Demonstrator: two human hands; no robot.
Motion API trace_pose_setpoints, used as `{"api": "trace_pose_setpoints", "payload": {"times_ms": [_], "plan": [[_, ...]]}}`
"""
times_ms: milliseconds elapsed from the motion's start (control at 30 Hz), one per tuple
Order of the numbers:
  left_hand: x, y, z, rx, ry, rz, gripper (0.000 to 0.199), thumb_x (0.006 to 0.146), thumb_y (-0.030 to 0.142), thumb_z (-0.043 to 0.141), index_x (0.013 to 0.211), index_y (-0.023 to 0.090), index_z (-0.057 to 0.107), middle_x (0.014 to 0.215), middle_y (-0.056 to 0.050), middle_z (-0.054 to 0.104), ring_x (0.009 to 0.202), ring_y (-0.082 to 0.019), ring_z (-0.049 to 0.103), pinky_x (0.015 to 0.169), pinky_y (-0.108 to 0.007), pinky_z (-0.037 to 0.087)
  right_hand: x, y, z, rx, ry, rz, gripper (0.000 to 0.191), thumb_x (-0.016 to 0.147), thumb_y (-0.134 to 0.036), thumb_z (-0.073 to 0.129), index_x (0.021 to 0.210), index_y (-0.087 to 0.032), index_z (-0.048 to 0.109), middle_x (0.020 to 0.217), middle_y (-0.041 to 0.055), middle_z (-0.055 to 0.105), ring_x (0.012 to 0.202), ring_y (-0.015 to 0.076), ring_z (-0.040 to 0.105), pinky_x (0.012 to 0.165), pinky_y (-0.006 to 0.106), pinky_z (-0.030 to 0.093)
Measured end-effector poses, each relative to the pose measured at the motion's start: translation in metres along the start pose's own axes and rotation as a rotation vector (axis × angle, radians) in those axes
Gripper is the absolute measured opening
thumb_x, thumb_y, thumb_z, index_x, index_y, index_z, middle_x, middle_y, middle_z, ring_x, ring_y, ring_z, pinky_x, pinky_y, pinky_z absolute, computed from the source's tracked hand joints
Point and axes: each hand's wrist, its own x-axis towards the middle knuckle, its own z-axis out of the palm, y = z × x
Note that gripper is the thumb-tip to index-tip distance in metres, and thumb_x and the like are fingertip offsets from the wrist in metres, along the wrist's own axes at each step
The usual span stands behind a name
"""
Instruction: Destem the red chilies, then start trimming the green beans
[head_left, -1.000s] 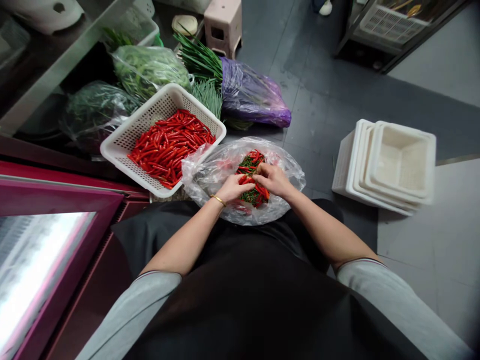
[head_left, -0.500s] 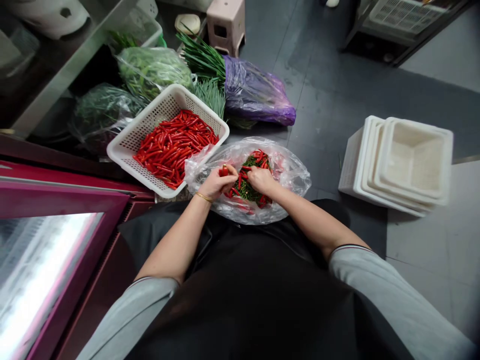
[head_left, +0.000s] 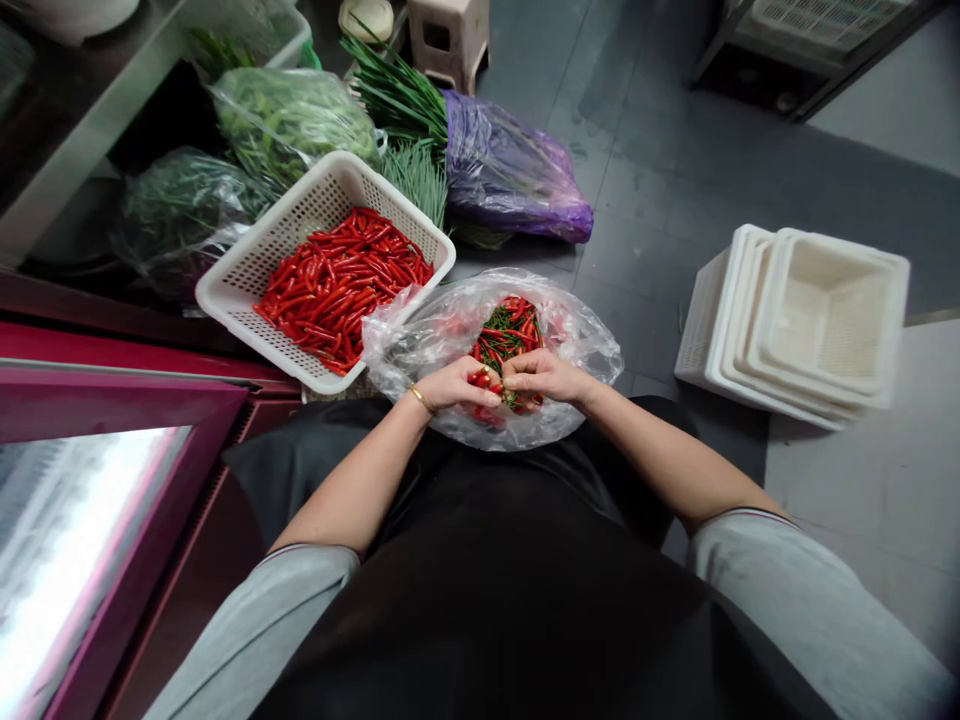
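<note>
Both hands meet at the centre of the frame, inside a crumpled clear plastic bag point(head_left: 577, 350) that lies on the dark floor just in front of the person's lap. The bag holds a heap of small red chillies with green stems point(head_left: 508, 335). The left hand point(head_left: 450, 385), a thin gold bangle at its wrist, is curled closed around a few red chillies, whose tips show between the fingers. The right hand point(head_left: 541, 375) is also curled nearly shut, fingertips pinched against the same small bunch; whether it grips a pepper of its own cannot be told.

Left of the bag and touching its edge sits a white perforated plastic basket point(head_left: 247, 285) filled with stemless red chillies point(head_left: 341, 280). Behind it, in the upper left, lie clear bags of green vegetables point(head_left: 289, 120), and at upper centre a purple plastic bag point(head_left: 510, 175) with green chives sticking out. At the right edge stands a stack of white square plastic baskets point(head_left: 806, 325), well apart from the hands.
</note>
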Motion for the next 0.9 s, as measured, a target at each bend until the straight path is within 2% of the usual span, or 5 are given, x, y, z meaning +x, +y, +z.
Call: {"api": "trace_pose_setpoints", "payload": {"times_ms": [100,200,300,467,900], "plan": [[-0.011,0.004,-0.005,-0.162,-0.11,-0.044,0.031,0.048,0.04,0.077,0.055,0.014,0.061,0.049,-0.003,0.052,0.044,-0.011,0.043,0.045,-0.027,0.033,-0.005,-0.024,0.004,0.018,-0.243,-0.018,0.043,0.082,-0.055,0.06,0.073,-0.013,0.055,0.065,-0.0011,0.056,0.047,0.0063,0.049,0.047,0.02,0.04],[-0.015,0.003,-0.012,-0.361,0.108,0.064,0.035,0.044,0.045,0.073,0.044,0.015,0.055,0.045,-0.003,0.043,0.043,-0.01,0.037,0.042,-0.026,0.028,-0.004,-0.035,-0.011,-0.305,-0.36,0.032,0.045,0.084,-0.056,0.056,0.075,-0.012,0.061,0.069,0.0021,0.06,0.054,0.008,0.053,0.053,0.021,0.041],[-0.015,0.0,-0.017,-0.516,0.306,0.162,0.033,0.046,0.043,0.072,0.047,0.016,0.053,0.051,-0.002,0.042,0.042,-0.007,0.034,0.038,-0.023,0.02,0.014,-0.024,-0.039,-0.964,-0.083,0.208,0.035,0.084,-0.047,0.06,0.09,-0.012,0.068,0.078,0.0066,0.065,0.065,0.0132,0.057,0.06,0.023,0.04],[-0.006,-0.001,-0.011,-0.577,0.277,0.167,0.031,0.053,0.033,0.078,0.062,0.015,0.054,0.052,0.001,0.046,0.041,-0.005,0.033,0.036,-0.018,0.015,0.057,0.002,-0.074,-1.548,0.303,0.248,0.034,0.092,-0.026,0.042,0.115,-0.011,0.063,0.104,0.0161,0.065,0.085,0.0207,0.058,0.069,0.028,0.038],[0.029,-0.02,0.016,-0.557,0.452,-0.127,0.039,0.059,0.042,0.081,0.068,0.011,0.059,0.041,0.008,0.036,0.034,-0.002,0.025,0.035,-0.019,0.011,-0.008,0.032,0.023,-0.862,0.471,-0.161,0.041,0.095,-0.048,0.039,0.096,-0.016,0.066,0.086,0.007,0.064,0.077,0.0146,0.058,0.073,0.026,0.045]]}}
